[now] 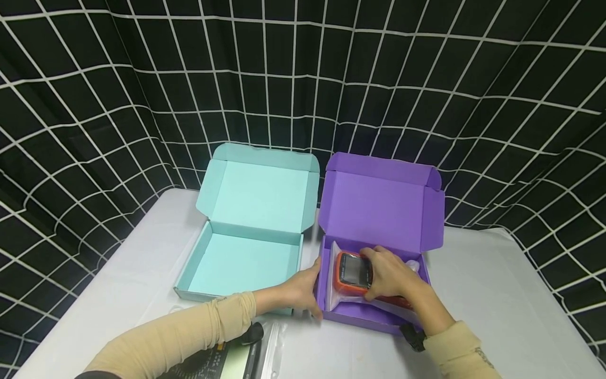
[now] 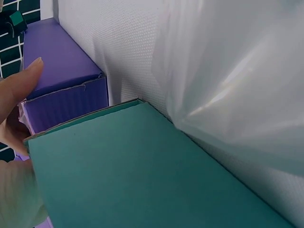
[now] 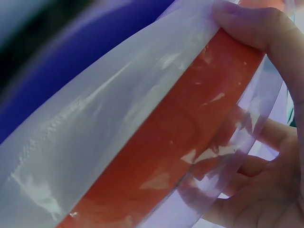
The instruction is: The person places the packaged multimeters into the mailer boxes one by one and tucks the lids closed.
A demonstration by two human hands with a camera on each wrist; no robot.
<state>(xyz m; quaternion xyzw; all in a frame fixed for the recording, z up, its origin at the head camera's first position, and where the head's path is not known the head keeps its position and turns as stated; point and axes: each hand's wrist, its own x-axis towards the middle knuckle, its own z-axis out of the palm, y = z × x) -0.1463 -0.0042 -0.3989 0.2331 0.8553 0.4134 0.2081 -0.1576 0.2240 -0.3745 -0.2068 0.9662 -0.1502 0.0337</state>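
An orange digital multimeter (image 1: 344,271) with a grey screen lies inside the open purple box (image 1: 362,320). Clear plastic wrapping (image 3: 90,128) surrounds the meter. My right hand (image 1: 389,272) grips the meter from above, thumb on the near side and fingers on the far side. In the right wrist view, the thumb presses the wrapped orange body (image 3: 175,114). My left hand (image 1: 299,289) rests against the purple box's left wall with fingers spread, thumb near the front corner. The left wrist view shows part of this hand (image 2: 21,90) beside the purple box (image 2: 61,57).
An open turquoise box (image 1: 241,263) with its lid raised stands left of the purple one. Below my left forearm, a zip-top plastic bag (image 1: 272,350) holds a dark printed item. A white cloth covers the table (image 1: 483,295); a black gridded curtain (image 1: 284,79) hangs behind.
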